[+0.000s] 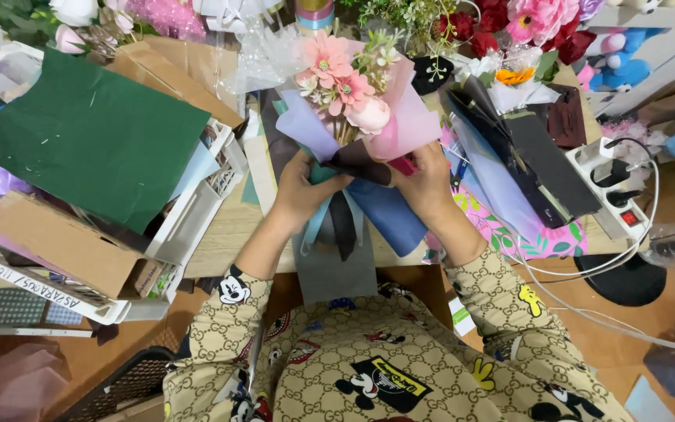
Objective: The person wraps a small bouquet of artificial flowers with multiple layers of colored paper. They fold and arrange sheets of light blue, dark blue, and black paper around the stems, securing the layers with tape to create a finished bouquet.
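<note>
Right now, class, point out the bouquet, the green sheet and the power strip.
bouquet [351, 86]: head view, on a pink flower.
green sheet [95, 137]: head view, its middle.
power strip [615, 191]: head view, white casing between plugs.

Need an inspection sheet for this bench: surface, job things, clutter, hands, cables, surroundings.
Surface: wooden table, mostly covered.
Job things: bouquet of pink flowers in lilac and pink wrap, stem end held over loose paper sheets.
Clutter: green sheet on white crates, cardboard, dark sheets.
Hands: left hand and right hand both grip the bouquet's base.
Cables: white power strip with plugs; white cables trail off the table.
Surroundings: more flowers behind, plush toy at right.
</note>
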